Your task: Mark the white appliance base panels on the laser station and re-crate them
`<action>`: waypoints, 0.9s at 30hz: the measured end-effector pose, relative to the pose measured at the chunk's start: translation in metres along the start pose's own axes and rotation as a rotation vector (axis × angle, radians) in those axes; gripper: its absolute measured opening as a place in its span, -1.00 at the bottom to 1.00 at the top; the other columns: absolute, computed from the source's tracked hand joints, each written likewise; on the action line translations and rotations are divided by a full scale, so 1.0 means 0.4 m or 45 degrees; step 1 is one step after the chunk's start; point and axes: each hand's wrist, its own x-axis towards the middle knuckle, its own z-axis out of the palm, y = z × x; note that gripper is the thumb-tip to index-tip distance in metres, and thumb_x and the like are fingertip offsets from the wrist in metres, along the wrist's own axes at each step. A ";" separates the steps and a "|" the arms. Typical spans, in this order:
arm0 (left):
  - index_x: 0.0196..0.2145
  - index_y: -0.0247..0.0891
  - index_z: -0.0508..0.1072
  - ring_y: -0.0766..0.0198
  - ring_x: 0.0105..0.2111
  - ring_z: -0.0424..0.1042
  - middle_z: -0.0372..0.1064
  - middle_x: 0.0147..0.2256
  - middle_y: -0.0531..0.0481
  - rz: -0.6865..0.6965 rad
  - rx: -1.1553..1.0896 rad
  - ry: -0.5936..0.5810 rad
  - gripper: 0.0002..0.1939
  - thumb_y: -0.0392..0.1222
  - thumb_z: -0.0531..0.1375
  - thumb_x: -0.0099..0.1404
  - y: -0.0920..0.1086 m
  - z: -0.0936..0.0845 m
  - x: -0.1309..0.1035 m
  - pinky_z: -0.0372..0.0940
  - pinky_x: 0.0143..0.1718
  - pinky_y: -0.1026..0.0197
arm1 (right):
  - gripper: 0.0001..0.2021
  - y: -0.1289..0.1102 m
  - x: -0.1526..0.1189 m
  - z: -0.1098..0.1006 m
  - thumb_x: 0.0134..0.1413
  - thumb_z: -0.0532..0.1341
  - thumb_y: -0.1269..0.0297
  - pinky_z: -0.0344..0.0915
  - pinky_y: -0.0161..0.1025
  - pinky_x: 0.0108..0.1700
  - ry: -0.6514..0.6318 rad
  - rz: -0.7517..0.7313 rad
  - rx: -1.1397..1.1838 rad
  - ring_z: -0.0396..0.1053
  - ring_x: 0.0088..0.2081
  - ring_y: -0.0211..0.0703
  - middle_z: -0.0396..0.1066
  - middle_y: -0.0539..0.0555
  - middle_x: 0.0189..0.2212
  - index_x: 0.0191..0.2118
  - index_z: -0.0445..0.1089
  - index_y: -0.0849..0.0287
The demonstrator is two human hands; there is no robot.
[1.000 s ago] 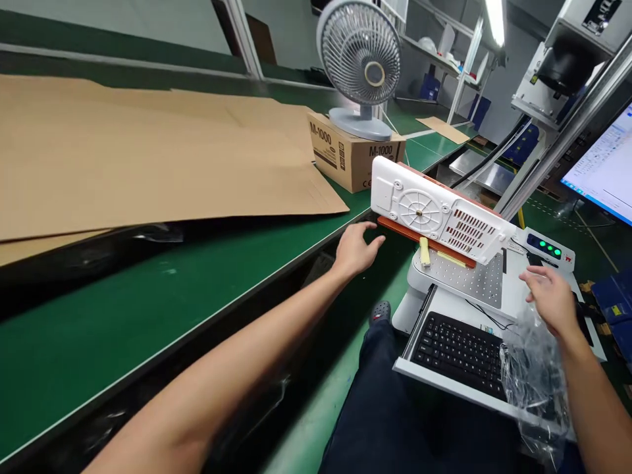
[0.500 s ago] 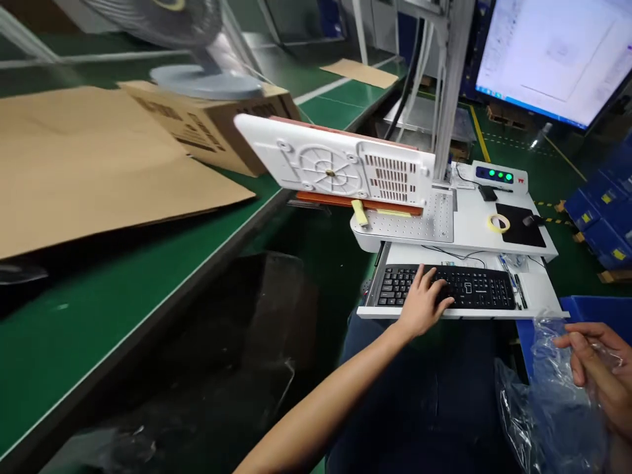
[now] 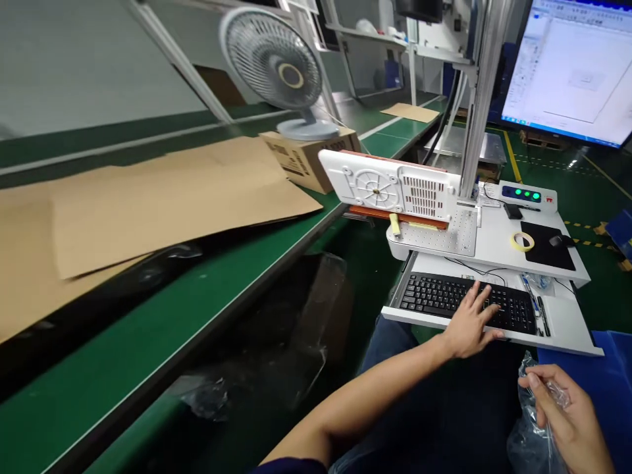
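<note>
My left hand (image 3: 471, 321) lies over the right part of the black keyboard (image 3: 439, 296), fingers spread on or just above its keys. The keyboard sits on a white pull-out tray (image 3: 567, 322). At the lower right my right hand (image 3: 560, 401) pinches a crumpled clear plastic bag (image 3: 530, 441), which hangs down below it. Behind the keyboard, a white molded panel (image 3: 368, 184) with a round ribbed pattern and vent slots stands tilted on the perforated metal plate (image 3: 461, 237). A yellow piece (image 3: 394, 224) rests at the panel's lower edge.
A monitor (image 3: 567, 72) hangs at upper right beside a metal column (image 3: 481, 112). Yellow tape (image 3: 522, 241) and a mouse (image 3: 556, 241) lie on the white bench. Left, cardboard sheets (image 3: 187, 204) and a fan (image 3: 276, 66) on a carton (image 3: 306, 161) occupy the green table.
The view has swung up and left, so the scene sits further right. My left hand has shifted right along the keyboard. My right hand still grips the bag.
</note>
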 end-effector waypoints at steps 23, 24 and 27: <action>-0.31 -0.28 0.43 0.34 -0.34 0.25 0.34 -0.36 0.08 -0.531 -1.811 0.139 -0.58 -0.06 0.55 0.11 0.071 -0.094 -0.224 0.18 -0.24 0.27 | -0.63 -0.097 0.122 0.190 0.13 0.50 -0.12 0.55 -0.07 0.07 0.225 -0.567 -0.169 0.58 -0.03 0.14 0.63 0.19 -0.09 -0.17 0.65 0.08; -0.29 -0.28 0.43 0.33 -0.32 0.27 0.37 -0.33 0.06 -0.522 -1.814 0.218 -0.61 -0.12 0.54 0.11 0.071 -0.121 -0.223 0.20 -0.22 0.27 | -0.60 -0.079 0.137 0.177 0.10 0.51 -0.15 0.49 0.05 0.23 0.254 -0.564 -0.228 0.54 0.10 0.23 0.61 0.21 0.01 -0.16 0.66 0.07; -0.27 -0.30 0.43 0.31 -0.28 0.30 0.39 -0.27 0.02 -0.395 -1.799 0.307 -0.68 -0.22 0.49 0.15 0.080 -0.175 -0.228 0.22 -0.20 0.26 | -0.40 -0.022 0.154 0.166 -0.04 0.54 -0.27 0.23 0.32 0.47 0.240 -0.384 -0.292 0.37 0.34 0.44 0.50 0.23 0.26 0.00 0.68 0.04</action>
